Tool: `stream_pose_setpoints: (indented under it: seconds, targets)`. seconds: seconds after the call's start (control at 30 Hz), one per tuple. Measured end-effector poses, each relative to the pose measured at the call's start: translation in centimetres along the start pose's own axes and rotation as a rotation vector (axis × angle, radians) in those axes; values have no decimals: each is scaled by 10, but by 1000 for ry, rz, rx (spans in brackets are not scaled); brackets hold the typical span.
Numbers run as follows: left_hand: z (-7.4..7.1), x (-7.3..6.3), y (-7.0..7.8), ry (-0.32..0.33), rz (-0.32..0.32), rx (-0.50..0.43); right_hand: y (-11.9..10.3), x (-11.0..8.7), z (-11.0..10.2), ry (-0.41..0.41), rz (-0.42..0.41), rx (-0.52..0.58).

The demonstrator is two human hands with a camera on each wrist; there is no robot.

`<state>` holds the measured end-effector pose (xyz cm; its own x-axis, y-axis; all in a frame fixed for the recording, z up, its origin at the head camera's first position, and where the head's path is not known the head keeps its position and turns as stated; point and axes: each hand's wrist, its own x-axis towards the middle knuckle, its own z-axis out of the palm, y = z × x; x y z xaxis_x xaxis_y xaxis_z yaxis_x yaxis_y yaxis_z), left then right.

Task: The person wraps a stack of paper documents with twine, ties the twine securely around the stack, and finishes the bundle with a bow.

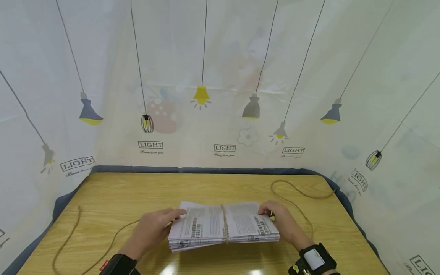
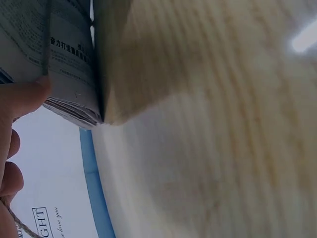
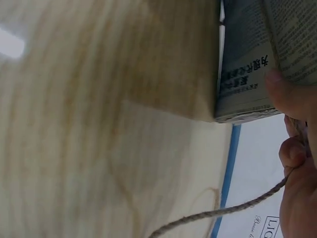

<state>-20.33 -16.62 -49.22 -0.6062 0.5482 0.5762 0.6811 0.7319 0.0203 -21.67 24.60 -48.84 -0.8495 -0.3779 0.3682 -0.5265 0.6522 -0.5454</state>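
A stack of folded newspapers (image 1: pixel 206 225) is in front of me, and twine (image 1: pixel 225 225) crosses its middle. Its front edge appears raised off the table. My left hand (image 1: pixel 156 225) grips the left side, its thumb (image 2: pixel 27 96) pressed on the printed paper beside a strand; twine (image 2: pixel 22 225) trails from the curled fingers. On the right side my right hand (image 1: pixel 280 221) holds the stack with its thumb (image 3: pixel 285 91) on the paper. Twine (image 3: pixel 223 211) also runs out of its curled fingers. The stack's underside is hidden in the head view.
The wooden table (image 1: pixel 137 191) has a dark blue edge (image 1: pixel 199 170). A loose twine length (image 1: pixel 65 244) lies on the left, and another twine loop (image 1: pixel 292 183) on the right. A white curtain (image 1: pixel 172 57) printed with lamps surrounds the back and sides.
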Motion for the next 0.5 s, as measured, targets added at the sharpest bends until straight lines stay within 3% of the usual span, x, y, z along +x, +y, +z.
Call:
stream_pose_setpoints:
  seconds: [0.17,0.3,0.5]
  targets:
    - [6,-6,2,-104,-34,26,2,-2,5,-74,25,-56]
    - [9,-6,5,-209,-103,23,4,-5,8,-124,72,-73]
    - [14,-8,10,-299,-178,4,4,-9,12,-178,144,-77]
